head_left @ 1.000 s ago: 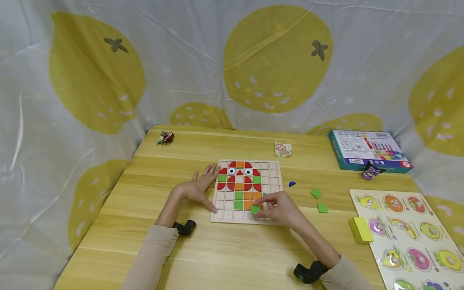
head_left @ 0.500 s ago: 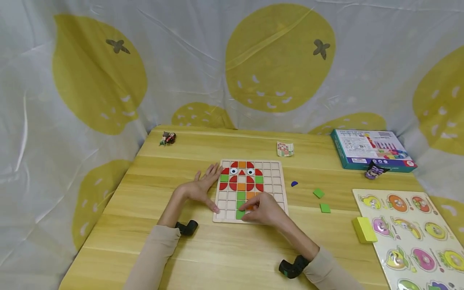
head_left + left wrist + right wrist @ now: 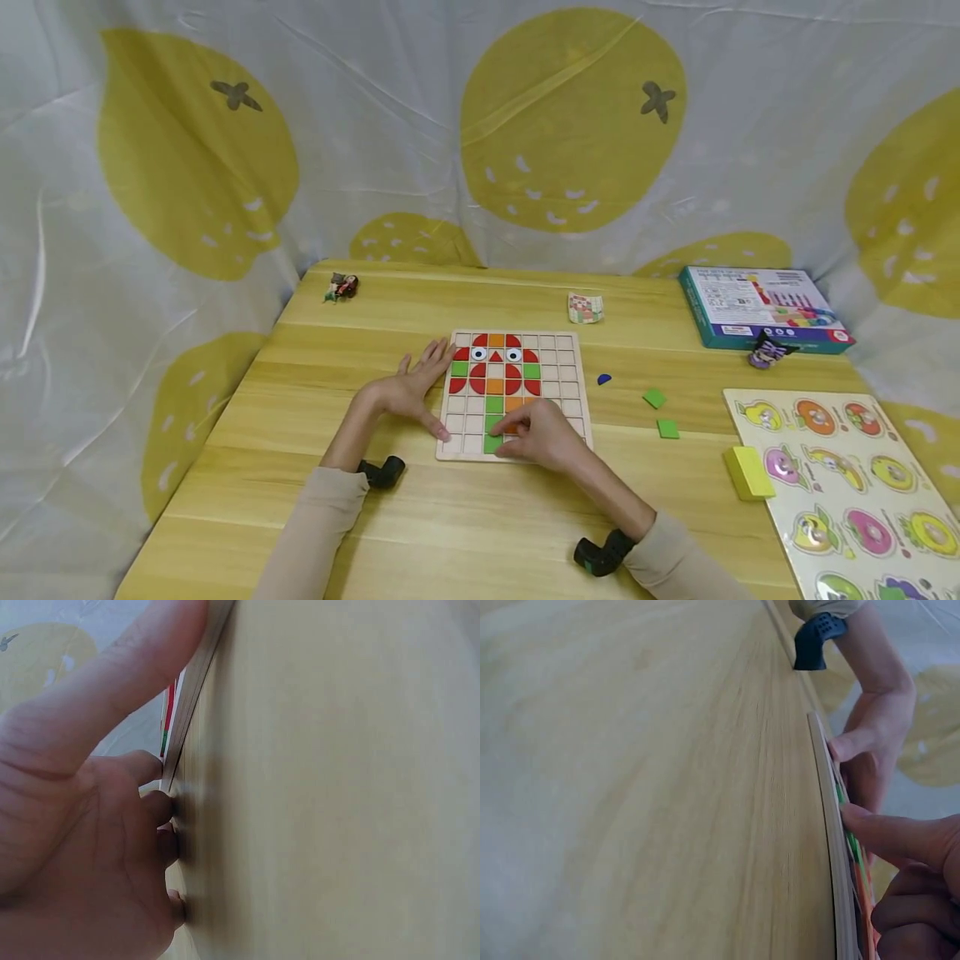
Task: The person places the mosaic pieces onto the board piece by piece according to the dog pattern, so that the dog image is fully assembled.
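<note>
A wooden grid board (image 3: 567, 372) lies on the table, with red, orange and green tiles forming an owl-like figure with two round eyes. My left hand (image 3: 405, 392) spreads its fingers along the board's left edge, the thumb near the lower left corner; in the left wrist view its fingertips (image 3: 161, 806) meet the table beside the board's side. With thumb and index finger, my right hand (image 3: 546, 435) pinches a green square tile (image 3: 492, 445) at the bottom row, below other green tiles in the same column. My right thumb (image 3: 859, 814) lies on it. The right hand covers the board's lower middle.
Right of the board lie a blue half-round piece (image 3: 604, 379) and two green square tiles (image 3: 655, 398). Farther right are a yellow block (image 3: 747, 473), a fruit puzzle board (image 3: 825, 458), a box (image 3: 757, 308) and a small purple figure (image 3: 767, 353). A picture card (image 3: 585, 308) and figurines (image 3: 342, 287) lie behind.
My right hand has moved left over the board with the green tile, from the lower middle to the bottom of the green column. My left hand has stayed at the left edge.
</note>
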A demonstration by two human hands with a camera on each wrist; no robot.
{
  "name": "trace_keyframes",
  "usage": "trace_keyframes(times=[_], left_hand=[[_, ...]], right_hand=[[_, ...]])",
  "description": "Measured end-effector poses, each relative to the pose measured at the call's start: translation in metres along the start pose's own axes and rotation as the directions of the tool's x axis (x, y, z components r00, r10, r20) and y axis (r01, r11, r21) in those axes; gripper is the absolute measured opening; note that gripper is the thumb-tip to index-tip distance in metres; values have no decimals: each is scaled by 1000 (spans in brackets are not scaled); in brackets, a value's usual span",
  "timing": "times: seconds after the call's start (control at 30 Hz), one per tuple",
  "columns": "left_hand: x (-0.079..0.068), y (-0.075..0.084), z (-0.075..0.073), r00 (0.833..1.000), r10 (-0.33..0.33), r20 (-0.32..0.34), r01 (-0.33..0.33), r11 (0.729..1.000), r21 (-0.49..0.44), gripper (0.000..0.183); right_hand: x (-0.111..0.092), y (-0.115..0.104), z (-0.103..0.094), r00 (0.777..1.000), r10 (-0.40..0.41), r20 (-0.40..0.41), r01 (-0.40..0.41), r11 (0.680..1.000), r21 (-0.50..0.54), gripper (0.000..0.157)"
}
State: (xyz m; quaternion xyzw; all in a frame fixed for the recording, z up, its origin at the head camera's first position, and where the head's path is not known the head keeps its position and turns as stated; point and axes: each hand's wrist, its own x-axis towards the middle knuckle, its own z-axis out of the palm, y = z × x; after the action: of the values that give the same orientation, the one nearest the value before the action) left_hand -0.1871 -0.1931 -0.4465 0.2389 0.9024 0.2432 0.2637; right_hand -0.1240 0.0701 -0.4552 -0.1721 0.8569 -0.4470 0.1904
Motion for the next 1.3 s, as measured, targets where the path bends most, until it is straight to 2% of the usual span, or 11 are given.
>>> trace_keyframes(times=[0.17,0.3,0.43,0.5,0.67,0.9,1.07,1.2,1.3], left_hand=[[-1,-1,-1,1000,5,3,-5,1000,29,139],[1,-3,0,1000,31,3,-31,999,38,141],[1,-4,1,999,36,-3,-35,999,28,141],[0,-4,0,1000,28,-2,-28,999,25,141],[-1,-3,0,1000,28,-9,-28,999,25,141],[1,-3,2,999,42,-5,-42,999,18,141],[2,-2,1,999,36,-3,-36,999,6,140],[2,-2,0,999,31,-5,-31,1000,-1,140],[2,-2,1,999,31,-4,-31,999,-4,141]], right_hand=[[-3,4,-7,1000,-7,9,7,1000,1,21],[-16,20,-36,995,45,-92,-44,999,9,24],[-28,43,-74,963,118,-241,-114,993,34,26],[-32,54,-90,946,148,-290,-141,989,46,29],[-28,75,-116,918,208,-339,-207,978,40,33],[-14,83,-124,902,283,-326,-282,958,52,32],[-11,83,-126,893,296,-338,-303,952,33,26],[-11,84,-126,901,280,-331,-295,955,4,23],[-12,85,-127,926,237,-293,-258,965,-35,20]])
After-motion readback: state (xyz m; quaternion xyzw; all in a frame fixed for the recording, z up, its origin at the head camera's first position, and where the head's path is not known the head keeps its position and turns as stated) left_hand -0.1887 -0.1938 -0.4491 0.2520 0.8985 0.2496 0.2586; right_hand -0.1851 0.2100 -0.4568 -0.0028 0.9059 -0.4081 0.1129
